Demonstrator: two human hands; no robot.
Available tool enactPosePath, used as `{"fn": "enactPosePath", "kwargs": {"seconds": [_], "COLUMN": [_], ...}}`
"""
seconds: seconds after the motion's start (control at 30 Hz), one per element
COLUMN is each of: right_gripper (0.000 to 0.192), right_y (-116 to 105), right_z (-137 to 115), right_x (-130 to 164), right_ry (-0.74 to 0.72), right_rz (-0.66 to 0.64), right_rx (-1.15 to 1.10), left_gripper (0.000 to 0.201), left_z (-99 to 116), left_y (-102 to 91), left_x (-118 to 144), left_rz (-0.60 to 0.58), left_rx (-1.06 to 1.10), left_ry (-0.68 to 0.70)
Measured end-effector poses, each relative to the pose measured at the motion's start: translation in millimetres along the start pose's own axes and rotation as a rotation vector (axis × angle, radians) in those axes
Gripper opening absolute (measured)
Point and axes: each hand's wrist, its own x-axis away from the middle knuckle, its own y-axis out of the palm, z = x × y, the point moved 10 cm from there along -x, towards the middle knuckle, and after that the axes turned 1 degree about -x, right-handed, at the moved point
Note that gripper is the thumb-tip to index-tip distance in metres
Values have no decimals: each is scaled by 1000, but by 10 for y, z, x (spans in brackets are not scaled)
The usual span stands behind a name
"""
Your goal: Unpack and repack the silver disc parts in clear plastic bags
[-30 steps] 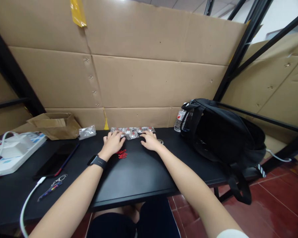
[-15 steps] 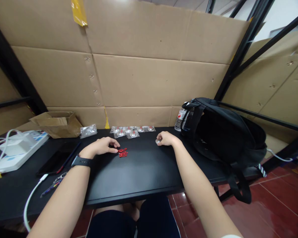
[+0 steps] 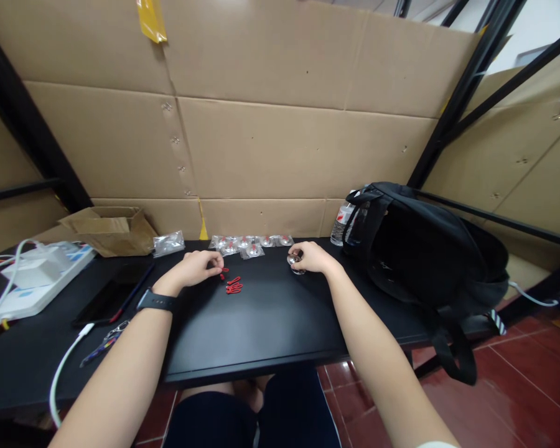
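Left hand (image 3: 196, 269): one. Right hand (image 3: 309, 256): one. Red cord loops (image 3: 234, 286): several, overlapping, exact count unclear. Clear packets (image 3: 252, 251): at least six, overlapping. Silver round pieces (image 3: 290, 260): number hidden by fingers. Wristwatch (image 3: 157, 302): one. Worktop (image 3: 261, 323): one. Backpack (image 3: 413, 289): one. Water bottle (image 3: 340, 225): one. Paper bag (image 3: 121, 239): one. Phone (image 3: 114, 291): one. Power strip (image 3: 51, 291): one.

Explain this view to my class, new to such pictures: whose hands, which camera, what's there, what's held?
No machine: a person's two bare hands, seen by a camera worn on the head, looking forward and down. The left hand pinches a red loop; the right hand holds a shiny round piece. On the black table lie more red loops, with clear packets behind. A paper bag and phone are to the left, a water bottle and backpack to the right.
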Motion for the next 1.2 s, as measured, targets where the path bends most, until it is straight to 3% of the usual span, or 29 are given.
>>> {"fn": "enactPosePath", "kwargs": {"seconds": [0.17,0.47,0.7,0.97,1.2], "right_gripper": [42,59,58,53,52], "right_y": [124,333,323,336,385], "right_z": [-291,-757,-891,-948,-922], "right_x": [-9,-50,1,31,31], "right_ry": [-127,-294,-320,-301,-231], "right_rz": [1,104,167,130,109], "right_rx": [-219,-742,-931,-1017,-1124], "left_gripper": [23,28,24,18,19], "left_z": [314,674,931,952,1080], "left_y": [-52,-75,-36,-135,-174], "left_x": [-36,-49,3,112,173], "left_rz": [123,371,495,660,698], "left_rx": [55,28,44,3,-119], "left_ry": [110,28,112,100,139]}}
